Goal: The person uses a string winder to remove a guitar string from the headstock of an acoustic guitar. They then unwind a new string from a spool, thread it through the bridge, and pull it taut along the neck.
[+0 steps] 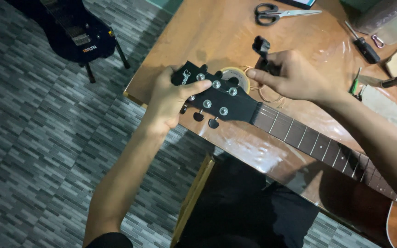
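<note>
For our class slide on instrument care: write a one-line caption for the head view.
Left hand grips a guitar's black headstock while right hand holds a black winder tool above a wooden table.

So the black guitar headstock with silver tuning posts point(214, 94) sticks out past the near-left edge of the brown wooden worktop point(217, 32), neck running off to the right. Steel scissors with black handles point(276, 13) lie at the far side, a black-handled screwdriver point(363, 43) far right, and the dark electric guitar point(70, 30) stands on the floor to the left.
</note>
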